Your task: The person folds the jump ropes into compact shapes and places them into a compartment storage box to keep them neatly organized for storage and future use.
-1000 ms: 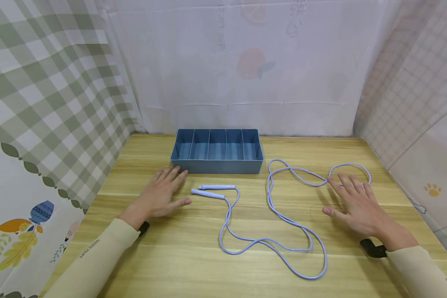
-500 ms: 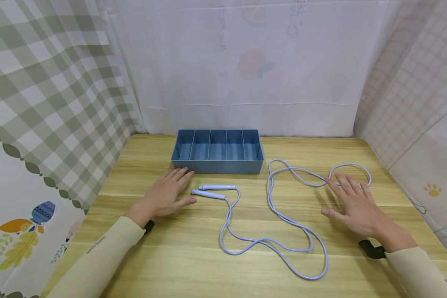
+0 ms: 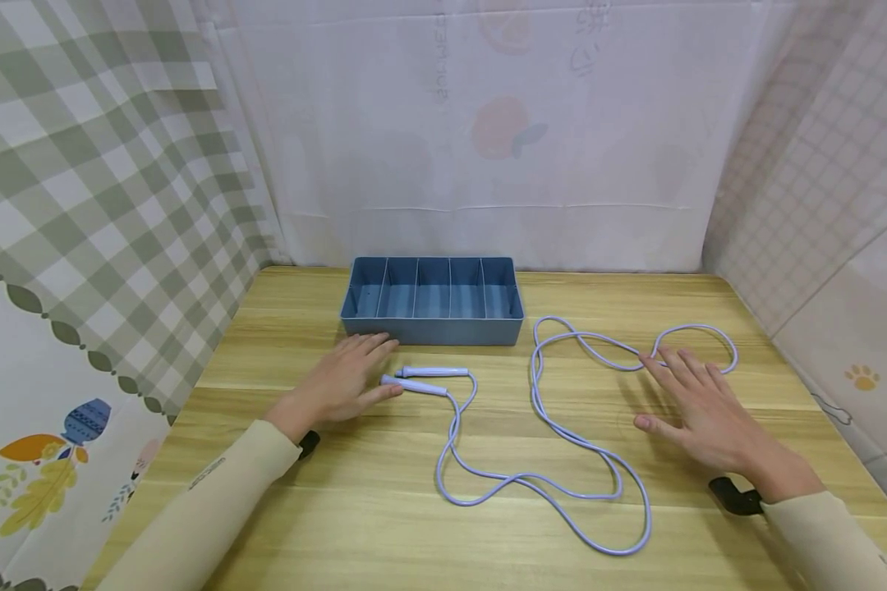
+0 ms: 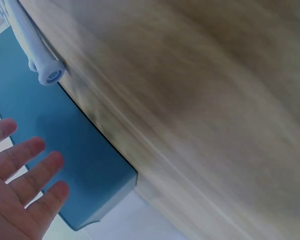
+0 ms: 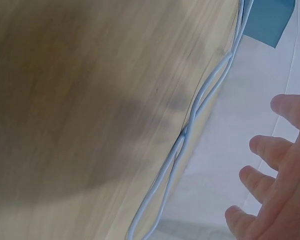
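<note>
Reaching for the skipping rope handles

My left hand (image 3: 337, 384), fingers flat, nears the handles (image 3: 423, 377) before the blue divider box (image 3: 432, 328); I'd pinch both together. Right hand (image 3: 698, 404) rests flat by the rope (image 3: 540, 484).

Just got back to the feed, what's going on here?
A person has both hands spread flat over a wooden table. The left hand is beside the two handles of a pale skipping rope, thumb right at the nearer one. The right hand is by the rope's far loop, fingertips at the cord. Neither hand has a grip yet. A blue divided tray sits behind.
</note>
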{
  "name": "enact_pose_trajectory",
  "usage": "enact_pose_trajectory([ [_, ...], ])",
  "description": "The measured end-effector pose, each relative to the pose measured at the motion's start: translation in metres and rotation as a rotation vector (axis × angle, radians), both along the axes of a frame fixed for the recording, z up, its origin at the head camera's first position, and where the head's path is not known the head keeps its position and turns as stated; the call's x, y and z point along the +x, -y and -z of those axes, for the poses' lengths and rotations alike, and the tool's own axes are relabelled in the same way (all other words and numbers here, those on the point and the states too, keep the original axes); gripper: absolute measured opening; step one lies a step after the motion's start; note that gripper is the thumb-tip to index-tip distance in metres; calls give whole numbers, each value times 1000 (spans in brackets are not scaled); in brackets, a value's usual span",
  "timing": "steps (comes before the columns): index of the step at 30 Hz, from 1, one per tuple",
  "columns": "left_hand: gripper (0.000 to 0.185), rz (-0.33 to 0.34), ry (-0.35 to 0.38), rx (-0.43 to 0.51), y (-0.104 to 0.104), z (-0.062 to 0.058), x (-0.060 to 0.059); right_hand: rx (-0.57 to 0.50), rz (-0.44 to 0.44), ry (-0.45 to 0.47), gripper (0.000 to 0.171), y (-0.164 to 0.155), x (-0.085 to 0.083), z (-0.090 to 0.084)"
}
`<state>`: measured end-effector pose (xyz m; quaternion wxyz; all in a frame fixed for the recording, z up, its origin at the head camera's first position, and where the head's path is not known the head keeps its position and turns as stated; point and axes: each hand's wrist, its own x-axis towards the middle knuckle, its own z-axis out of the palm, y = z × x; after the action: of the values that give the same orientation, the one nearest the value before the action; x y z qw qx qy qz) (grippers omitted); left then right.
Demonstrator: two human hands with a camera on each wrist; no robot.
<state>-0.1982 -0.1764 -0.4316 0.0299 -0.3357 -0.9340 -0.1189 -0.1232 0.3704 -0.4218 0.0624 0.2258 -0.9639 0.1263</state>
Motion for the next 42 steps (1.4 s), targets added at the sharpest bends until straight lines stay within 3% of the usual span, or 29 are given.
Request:
enact_pose_trajectory([
  [19, 59, 42, 58, 98, -24, -2, -8, -35, -14, -4, 91, 6, 1, -3],
  [26, 53, 28, 121, 148, -31, -1, -12, -42, -18, -8, 91, 7, 1, -3],
  [33, 43, 36, 196, 264, -42, -3, -15, -50, -26, -11, 91, 8, 1, -2],
  [42, 39, -31, 289, 318, -48, -2, -22, -60, -47, -14, 91, 9, 2, -2],
])
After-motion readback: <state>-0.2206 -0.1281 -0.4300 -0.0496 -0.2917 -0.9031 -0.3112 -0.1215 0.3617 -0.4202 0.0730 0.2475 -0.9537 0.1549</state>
